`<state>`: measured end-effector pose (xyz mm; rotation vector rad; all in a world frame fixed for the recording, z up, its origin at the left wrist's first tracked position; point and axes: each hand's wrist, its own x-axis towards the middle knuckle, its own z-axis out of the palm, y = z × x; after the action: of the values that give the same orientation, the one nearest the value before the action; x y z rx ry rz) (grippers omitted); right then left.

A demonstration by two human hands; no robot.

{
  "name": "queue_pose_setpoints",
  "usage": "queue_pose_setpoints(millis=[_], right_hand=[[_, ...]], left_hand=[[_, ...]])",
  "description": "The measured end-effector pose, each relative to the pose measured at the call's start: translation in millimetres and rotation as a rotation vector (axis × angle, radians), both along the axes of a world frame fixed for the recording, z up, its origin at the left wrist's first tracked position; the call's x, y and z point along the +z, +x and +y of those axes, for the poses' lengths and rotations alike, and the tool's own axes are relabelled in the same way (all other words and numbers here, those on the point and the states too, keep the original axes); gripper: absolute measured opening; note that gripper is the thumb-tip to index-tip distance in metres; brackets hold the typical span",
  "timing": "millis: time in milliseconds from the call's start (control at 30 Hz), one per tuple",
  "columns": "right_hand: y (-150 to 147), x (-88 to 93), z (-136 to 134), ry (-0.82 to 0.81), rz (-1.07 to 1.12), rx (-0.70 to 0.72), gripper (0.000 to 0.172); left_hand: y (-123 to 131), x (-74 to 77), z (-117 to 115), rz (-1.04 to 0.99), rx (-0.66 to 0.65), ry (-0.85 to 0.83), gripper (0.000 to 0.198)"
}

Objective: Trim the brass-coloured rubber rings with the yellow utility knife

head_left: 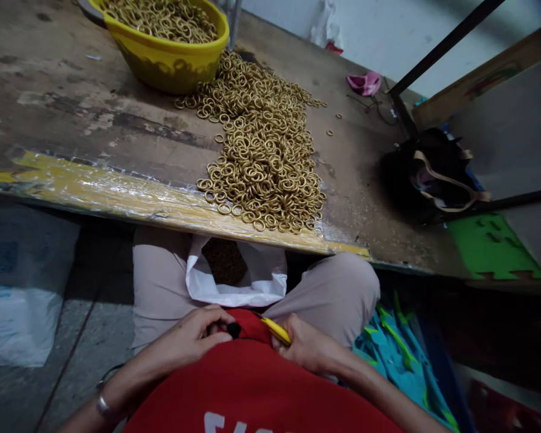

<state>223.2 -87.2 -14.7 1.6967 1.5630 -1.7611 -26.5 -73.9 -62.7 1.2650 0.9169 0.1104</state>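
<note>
My left hand (202, 334) rests at the front of the red shirt (261, 385), its fingers curled closed. A small black thing (234, 329) shows at its fingertips; I cannot make out what it is. My right hand (304, 343) is closed around a yellow-handled tool (276, 331), whose working end is hidden. Just beyond the hands, between the knees, an open white sack (238, 297) holds a dark brownish mass. A large heap of brass-coloured rings (270, 150) lies on the worn wooden table (130, 114), reaching its taped front edge.
A yellow basin (171, 63) full of similar rings stands at the back left. To the right are a black bag (415, 180), pink cloth (364, 83), a green foam mat (496, 246) and a dark metal bar (446, 45). Turquoise cloth (401, 361) lies low right, a white sack (22, 288) left.
</note>
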Motion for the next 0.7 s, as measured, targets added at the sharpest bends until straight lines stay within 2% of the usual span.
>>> queue_pose_setpoints(millis=[67,133,300,367,433,533,700], right_hand=[[0,-1.6,-5,0.054,-0.060,-0.036,0.007],[2,-3.9,-10,0.125,-0.083,-0.081,0.007],[10,-0.8,-20,0.359,-0.141,-0.124,0.006],[12,1.8,-25,0.409,-0.157,-0.111,0.007],[13,2.4,-30,0.435,-0.172,-0.124,0.009],[15,0.3,-35,0.465,-0.158,-0.184,0.010],[19,3.3,-27,0.451,-0.003,-0.221,0.013]], left_hand=[[13,1.1,5,0.029,0.015,0.015,0.030],[29,3.3,13,0.000,-0.025,0.014,0.028],[72,7.6,35,-0.168,-0.315,-0.093,0.030],[85,5.3,37,-0.187,-0.359,-0.174,0.030],[94,0.1,34,-0.221,-0.318,-0.296,0.028],[100,-9.3,26,-0.293,-0.175,-0.484,0.025],[96,-13.5,19,-0.306,-0.022,-0.600,0.031]])
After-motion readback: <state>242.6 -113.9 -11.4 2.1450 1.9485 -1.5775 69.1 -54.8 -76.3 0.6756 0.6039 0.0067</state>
